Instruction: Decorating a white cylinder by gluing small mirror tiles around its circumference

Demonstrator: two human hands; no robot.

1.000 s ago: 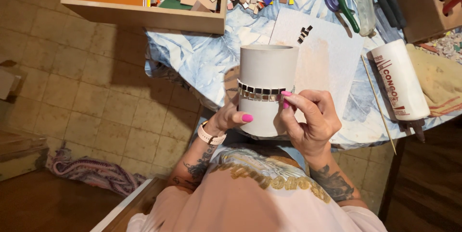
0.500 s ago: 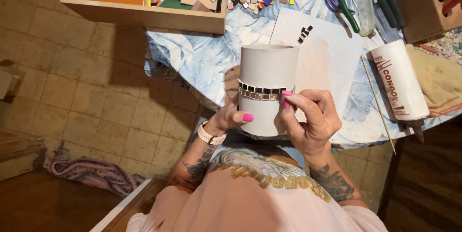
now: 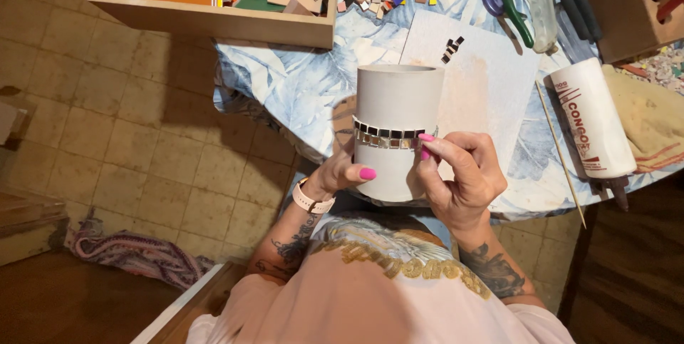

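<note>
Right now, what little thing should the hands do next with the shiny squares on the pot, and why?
Probably press the end tile flat. The right hand has its fingertips on the right end of the mirror tile row circling the grey pot, while the left hand steadies the pot. More small dark tiles lie on the white board.

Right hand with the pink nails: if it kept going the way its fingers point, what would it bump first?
The right hand already touches the grey cylinder at its mirror tile band.

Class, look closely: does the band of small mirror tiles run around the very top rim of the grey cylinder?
No: the band of mirror tiles circles the grey cylinder about halfway down, well below its open rim.
</note>
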